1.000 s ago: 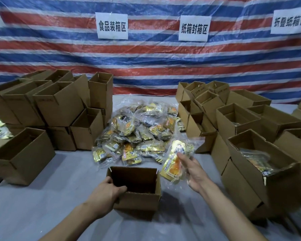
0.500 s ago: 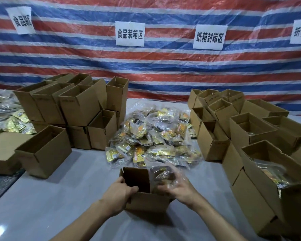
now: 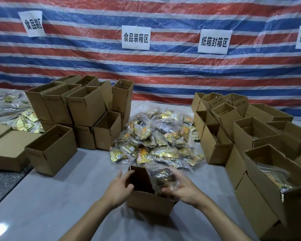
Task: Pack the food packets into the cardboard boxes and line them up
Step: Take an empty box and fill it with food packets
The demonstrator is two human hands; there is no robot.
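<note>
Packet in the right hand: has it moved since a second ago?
Yes. The packet went left and down, from beside the open box into its mouth, held by the right hand.

Left hand (image 3: 119, 186) grips the box (image 3: 149, 204), right hand (image 3: 182, 189) holds a packet (image 3: 163, 177) in its opening

Brown cardboard boxes (image 3: 87, 108); gold-and-orange clear-plastic food packets (image 3: 156, 140); red-blue-white striped tarp (image 3: 163, 70); 4 white paper signs (image 3: 135, 37), black characters; grey tabletop (image 3: 50, 197).
</note>
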